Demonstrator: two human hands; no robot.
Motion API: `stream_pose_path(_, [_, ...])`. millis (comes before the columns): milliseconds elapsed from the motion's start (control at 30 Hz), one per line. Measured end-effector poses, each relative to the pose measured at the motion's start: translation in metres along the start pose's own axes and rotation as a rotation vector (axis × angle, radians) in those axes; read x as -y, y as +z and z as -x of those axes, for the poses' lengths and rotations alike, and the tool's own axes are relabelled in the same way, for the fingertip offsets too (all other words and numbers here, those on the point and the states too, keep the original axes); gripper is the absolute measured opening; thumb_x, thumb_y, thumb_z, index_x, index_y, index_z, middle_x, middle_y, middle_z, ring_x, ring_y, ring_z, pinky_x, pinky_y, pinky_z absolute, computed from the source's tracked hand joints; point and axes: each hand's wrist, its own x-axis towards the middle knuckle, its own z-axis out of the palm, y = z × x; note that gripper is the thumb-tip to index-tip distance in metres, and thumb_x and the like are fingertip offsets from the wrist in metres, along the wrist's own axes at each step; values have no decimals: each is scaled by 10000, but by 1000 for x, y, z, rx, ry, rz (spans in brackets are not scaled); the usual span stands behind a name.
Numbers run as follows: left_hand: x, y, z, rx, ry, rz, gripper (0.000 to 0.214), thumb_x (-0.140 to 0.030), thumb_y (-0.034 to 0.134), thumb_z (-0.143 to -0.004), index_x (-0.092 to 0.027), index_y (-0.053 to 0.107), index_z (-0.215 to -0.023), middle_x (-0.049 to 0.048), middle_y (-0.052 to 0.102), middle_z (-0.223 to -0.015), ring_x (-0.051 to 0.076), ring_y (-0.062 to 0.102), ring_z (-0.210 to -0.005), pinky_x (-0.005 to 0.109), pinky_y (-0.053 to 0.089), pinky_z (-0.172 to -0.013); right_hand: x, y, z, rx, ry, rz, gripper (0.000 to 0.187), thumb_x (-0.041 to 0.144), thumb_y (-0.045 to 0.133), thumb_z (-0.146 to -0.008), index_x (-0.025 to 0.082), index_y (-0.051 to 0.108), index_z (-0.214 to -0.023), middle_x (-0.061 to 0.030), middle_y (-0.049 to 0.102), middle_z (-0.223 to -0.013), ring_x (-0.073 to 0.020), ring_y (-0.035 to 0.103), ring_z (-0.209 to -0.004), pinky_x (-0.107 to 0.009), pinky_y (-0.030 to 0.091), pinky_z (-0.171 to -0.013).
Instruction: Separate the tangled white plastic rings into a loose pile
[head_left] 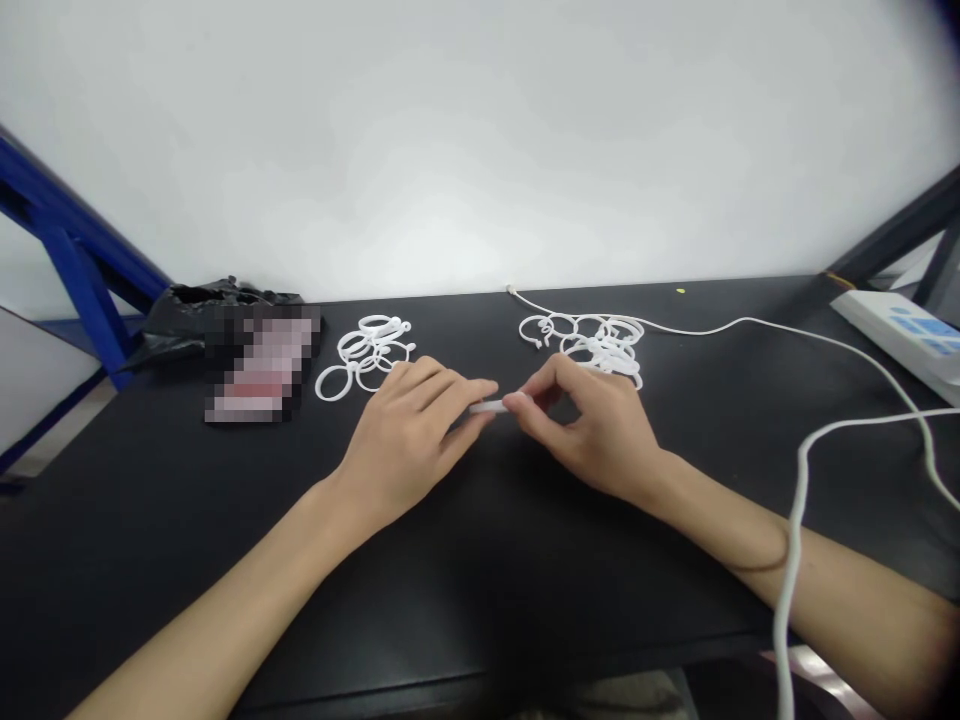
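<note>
Between my two hands is a white plastic ring (pixel 489 406), seen edge-on above the black table. My left hand (pixel 411 425) pinches its left side between thumb and fingers. The thumb and forefinger of my right hand (pixel 596 420) grip its right end, covering that part. Behind my left hand lies a loose pile of white rings (pixel 334 382), closed hoops with small eyelets. Another pile of white rings (pixel 600 345) sits beyond my right hand, partly hidden by it; at least one there has a gap in its hoop.
A black plastic bag (pixel 180 318) and a blurred-out pinkish item (pixel 262 370) lie on the black table (pixel 187 520) at left. A white device with blue buttons (pixel 904 335) stands at right. A white cable (pixel 799 520) hangs across my right forearm; another runs along the back.
</note>
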Motion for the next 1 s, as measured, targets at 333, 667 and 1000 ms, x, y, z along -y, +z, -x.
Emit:
stream_pose_path(333, [3,5,0,-2,-174,42,174,-237,549,-958,-186,714,-985,7,723,-769,164,593,-723,334,486,-714,-4,-3,5,232,-177,-210,189,189,544,-935,184,616,-1110,-58,677,-1056,-103,666,-780,-225,541,-712])
stream_pose_path(667, [-2,3,0,-6,-166,65,273,-291,550,-949,-133,671,-1135,62,713,-923,204,595,-867,388,500,-847,-9,1,5,181,-169,-123,151,160,529,-936,173,625,-1052,-33,663,-927,-111,643,-733,-227,506,-641])
stream_pose_path(1000, [1,3,3,45,-52,5,328,-338,620,-907,-137,616,-1166,80,662,-1022,221,569,-938,411,480,-889,-6,4,5,147,-158,-108,100,151,542,-935,160,619,-999,-22,655,-888,-93,617,-695,-210,484,-617])
